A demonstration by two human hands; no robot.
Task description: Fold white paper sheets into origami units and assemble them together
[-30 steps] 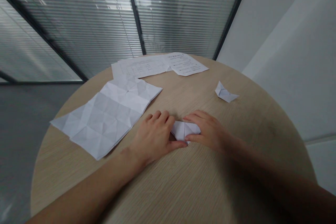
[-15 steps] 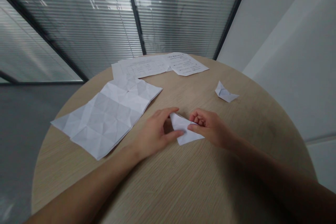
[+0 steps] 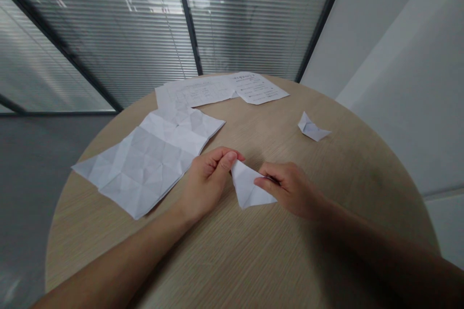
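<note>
A small folded white paper piece (image 3: 249, 188) is held just above the round wooden table (image 3: 253, 251), near its middle. My left hand (image 3: 208, 178) pinches the piece's upper left corner between thumb and fingers. My right hand (image 3: 290, 188) is closed on its right edge. The piece is tilted, with its lower point toward me.
A large creased white sheet (image 3: 152, 159) lies flat to the left of my hands. Printed sheets (image 3: 221, 89) lie at the table's far edge. A small folded paper boat shape (image 3: 311, 129) sits to the right. Glass walls with blinds stand behind the table.
The folded piece lay flat under both hands pressing on it. Both hands have lifted it off the table and turned it, now pinching it at its two sides.
</note>
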